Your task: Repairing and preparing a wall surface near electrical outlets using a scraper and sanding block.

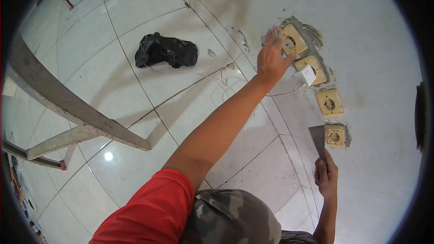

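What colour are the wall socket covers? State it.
Yellowish cream, all four socket covers, clearest in the head view.

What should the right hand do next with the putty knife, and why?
Probably sweep the putty knife along the edge of the lowest socket. The right hand holds its blade tip against that socket's left side, where grey filler rings the frame, while the left hand presses on the top socket.

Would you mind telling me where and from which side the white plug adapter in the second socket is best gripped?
Grip the white plug adapter by its two flat side faces, coming straight at the wall. It stands out from its yellowed socket, so the body is the only graspable part. Its thin white cable trails off the lower left; probably avoid pulling that. The left hand is nearest.
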`<state>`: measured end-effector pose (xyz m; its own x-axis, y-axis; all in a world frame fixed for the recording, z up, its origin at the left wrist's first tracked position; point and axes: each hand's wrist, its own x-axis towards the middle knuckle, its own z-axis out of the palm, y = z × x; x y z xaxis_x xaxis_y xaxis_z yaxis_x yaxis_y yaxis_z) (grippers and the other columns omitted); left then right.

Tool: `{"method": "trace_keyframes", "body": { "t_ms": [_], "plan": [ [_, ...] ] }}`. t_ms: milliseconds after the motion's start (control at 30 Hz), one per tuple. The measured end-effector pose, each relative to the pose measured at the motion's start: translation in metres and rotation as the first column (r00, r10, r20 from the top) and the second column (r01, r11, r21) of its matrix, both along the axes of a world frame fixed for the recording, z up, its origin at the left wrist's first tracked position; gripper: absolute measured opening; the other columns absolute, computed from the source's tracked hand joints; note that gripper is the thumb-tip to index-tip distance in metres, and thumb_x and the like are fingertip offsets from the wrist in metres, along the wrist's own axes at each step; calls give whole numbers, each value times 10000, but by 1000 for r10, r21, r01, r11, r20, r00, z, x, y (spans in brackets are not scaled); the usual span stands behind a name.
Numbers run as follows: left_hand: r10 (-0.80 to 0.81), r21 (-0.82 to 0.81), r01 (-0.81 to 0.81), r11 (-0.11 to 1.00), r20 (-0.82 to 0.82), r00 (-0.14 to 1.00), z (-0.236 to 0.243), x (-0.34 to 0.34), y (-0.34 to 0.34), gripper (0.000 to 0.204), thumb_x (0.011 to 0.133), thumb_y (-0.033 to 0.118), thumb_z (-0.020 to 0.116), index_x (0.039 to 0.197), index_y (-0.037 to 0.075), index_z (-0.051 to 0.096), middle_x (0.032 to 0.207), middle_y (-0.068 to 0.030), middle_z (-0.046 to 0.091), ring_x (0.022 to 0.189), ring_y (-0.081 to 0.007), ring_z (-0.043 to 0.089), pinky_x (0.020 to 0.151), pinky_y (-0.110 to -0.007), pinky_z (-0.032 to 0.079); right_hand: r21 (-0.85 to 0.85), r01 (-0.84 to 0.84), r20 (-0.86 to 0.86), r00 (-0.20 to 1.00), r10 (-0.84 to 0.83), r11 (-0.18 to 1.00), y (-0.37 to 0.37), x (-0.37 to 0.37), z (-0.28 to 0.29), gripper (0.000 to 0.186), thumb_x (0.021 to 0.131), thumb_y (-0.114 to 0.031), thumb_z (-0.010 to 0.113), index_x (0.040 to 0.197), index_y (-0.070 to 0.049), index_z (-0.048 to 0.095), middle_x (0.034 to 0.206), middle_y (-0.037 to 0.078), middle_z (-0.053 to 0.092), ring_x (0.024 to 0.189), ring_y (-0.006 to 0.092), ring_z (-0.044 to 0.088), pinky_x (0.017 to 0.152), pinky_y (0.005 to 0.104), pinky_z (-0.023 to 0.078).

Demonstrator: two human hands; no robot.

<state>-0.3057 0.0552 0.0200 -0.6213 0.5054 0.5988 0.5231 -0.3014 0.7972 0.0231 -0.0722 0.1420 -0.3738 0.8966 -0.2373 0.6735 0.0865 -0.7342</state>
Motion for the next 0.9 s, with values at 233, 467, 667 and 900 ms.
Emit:
{"method": "trace_keyframes", "body": {
  "t_ms": [233,467,667,900],
  "plan": [
    [-22,126,8,992,105,994,-13,2,9,942,658,331,859,1379,-74,409,1404,-346,400,1306,-513,387,1079,-463,378,-186,-189,291,927,238,964,-5,22,-21,412,979,-54,430,1387,-7,464,696,-24,463,492,39,392,439,217,353],
    [13,141,-29,990,109,994,-19,0,8,930,637,330,868,1363,-56,434,1414,-323,408,1301,-483,416,1069,-463,395,-247,-150,325,918,228,957,-4,8,-20,417,985,-70,449,1397,-6,456,702,-16,484,496,43,409,444,218,366],
    [64,140,-70,988,49,997,-19,0,9,889,654,357,856,1338,-54,463,1398,-328,424,1289,-475,437,1051,-457,415,-271,-153,317,918,238,950,-2,2,-24,424,985,-70,458,1405,-17,450,714,-13,496,499,44,406,445,217,359],
    [123,92,-113,989,-110,986,-17,-5,6,848,713,384,809,1299,-120,462,1354,-349,456,1244,-491,478,979,-453,475,-289,-163,361,894,265,943,3,-10,-31,419,941,-12,479,1360,9,495,720,33,556,577,100,484,557,261,422]
  ]
}}
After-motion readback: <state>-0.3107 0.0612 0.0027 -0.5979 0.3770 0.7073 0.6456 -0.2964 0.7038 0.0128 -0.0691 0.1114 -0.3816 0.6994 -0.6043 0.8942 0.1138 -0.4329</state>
